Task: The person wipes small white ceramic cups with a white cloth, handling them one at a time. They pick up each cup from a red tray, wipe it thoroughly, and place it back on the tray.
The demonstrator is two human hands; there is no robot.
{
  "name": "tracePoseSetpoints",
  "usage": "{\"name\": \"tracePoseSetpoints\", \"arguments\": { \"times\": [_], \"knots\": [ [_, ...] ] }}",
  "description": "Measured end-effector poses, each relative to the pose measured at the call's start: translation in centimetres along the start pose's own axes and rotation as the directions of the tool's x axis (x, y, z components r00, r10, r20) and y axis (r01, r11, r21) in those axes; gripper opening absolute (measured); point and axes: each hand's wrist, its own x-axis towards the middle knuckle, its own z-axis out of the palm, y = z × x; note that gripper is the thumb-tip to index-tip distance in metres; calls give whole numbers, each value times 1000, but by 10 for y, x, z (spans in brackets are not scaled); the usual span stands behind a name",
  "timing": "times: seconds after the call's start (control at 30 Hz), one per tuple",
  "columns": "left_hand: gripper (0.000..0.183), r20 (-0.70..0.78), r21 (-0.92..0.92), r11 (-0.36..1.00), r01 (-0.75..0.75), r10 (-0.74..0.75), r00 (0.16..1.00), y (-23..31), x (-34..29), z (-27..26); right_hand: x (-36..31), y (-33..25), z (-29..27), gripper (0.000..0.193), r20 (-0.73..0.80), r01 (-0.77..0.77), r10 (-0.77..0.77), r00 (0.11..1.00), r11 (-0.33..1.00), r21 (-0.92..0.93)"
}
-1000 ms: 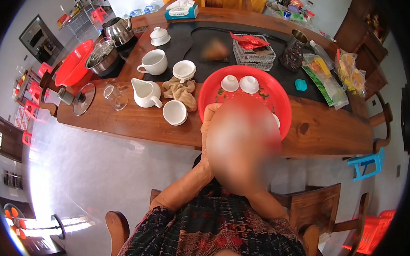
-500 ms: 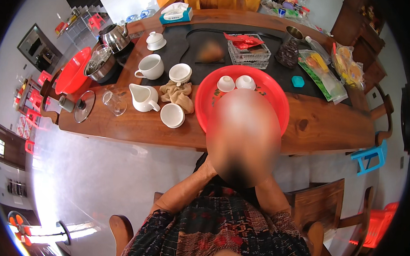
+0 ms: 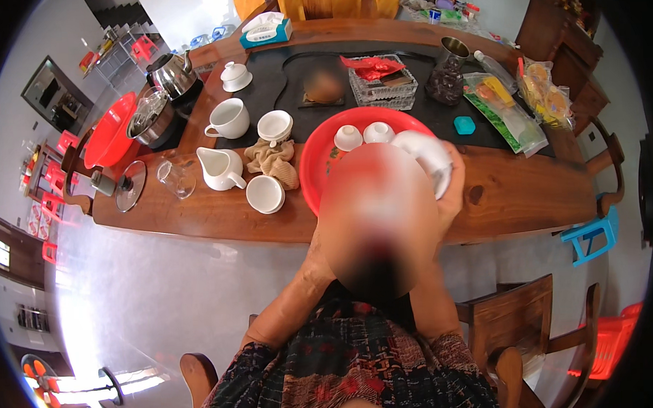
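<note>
Over the near part of a red tray [image 3: 313, 179], my right hand [image 3: 452, 192] curls its fingers round the outer side of a white porcelain vessel [image 3: 427, 151]. A large blur covers much of that vessel, so its exact kind cannot be made out. My left hand [image 3: 319, 242] reaches in from the lower left, only its edge by the wrist showing; its fingers lie under the blur. Two small white teacups, a left one [image 3: 348, 137] and a right one [image 3: 379, 133], stand on the tray beyond my hands.
Left of the tray are a crumpled brown cloth [image 3: 273, 163], a white pitcher [image 3: 221, 169], a white mug [image 3: 228, 119], white cups [image 3: 266, 194] and a glass [image 3: 175, 180]. Glass ashtrays [image 3: 384, 94], a dark vase [image 3: 446, 77] and food packets [image 3: 507, 111] stand beyond.
The white vessel and my right hand's fingers now show to the right of the blur, over the tray's right side. The whole scene has shifted slightly left in view.
</note>
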Motion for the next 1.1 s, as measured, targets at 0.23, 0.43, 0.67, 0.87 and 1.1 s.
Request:
{"name": "tracePoseSetpoints", "arguments": {
  "times": [0.23, 0.43, 0.67, 0.87, 1.1],
  "knots": [
    [27, -26, -338, 941, -25, 17, 1000, 6, -3, 12, -17, -2, -4, 38, 543, 513, -305, 782, 811, -283],
    [26, 53, -329, 944, 29, -13, 999, 2, -8, 6, -16, -3, -2, 33, 405, 287, -149, 902, 908, -306],
    [25, 85, -454, 890, 37, 1, 996, 4, -11, 5, -3, -13, 6, 26, 293, -259, 250, 923, 966, -7],
    [22, 19, -643, 763, 70, -75, 997, 25, -3, 12, -17, 2, -14, 28, 293, -32, 139, 946, 940, -340],
    [22, -65, -510, 859, 27, -70, 995, 6, -9, 6, -14, -18, -8, 38, 566, 564, -322, 759, 760, -324]
  ]
}}
